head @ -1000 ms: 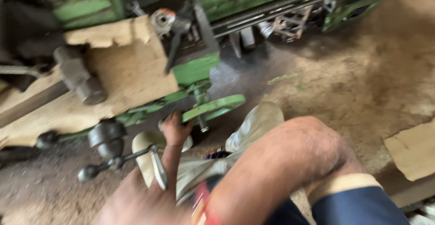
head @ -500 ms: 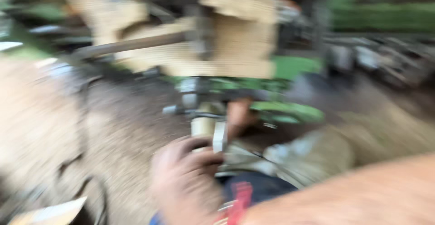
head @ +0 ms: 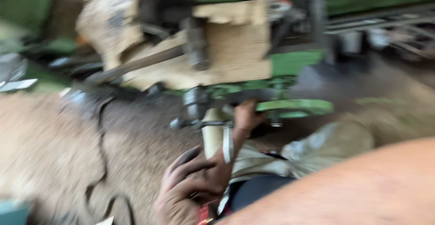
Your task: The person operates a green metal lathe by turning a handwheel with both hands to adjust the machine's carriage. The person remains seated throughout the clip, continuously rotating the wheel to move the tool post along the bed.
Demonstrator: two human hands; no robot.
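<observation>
The whole view is smeared by motion. My right hand [head: 247, 115] reaches up to the left rim of a flat green handwheel [head: 299, 106] under a green machine [head: 294, 64]. A shiny metal band [head: 228, 144] sits at its wrist. Lower down, my left hand [head: 188, 189], dark with grime, has its fingers curled against that forearm. The blur hides what either hand grips. A grey metal crank with a knob [head: 195, 123] sticks out just left of my right hand.
Torn brown cardboard [head: 235, 53] covers the machine's front. A dark cable [head: 102, 130] snakes over the dusty floor [head: 54, 152] on the left. Pale cloth [head: 326, 146] lies below the wheel. A bare limb [head: 362, 184] fills the lower right corner.
The view swung left, so the machine and wheel sit further right. The upper hand stays at the wheel's rim. The lower hand has come into sight.
</observation>
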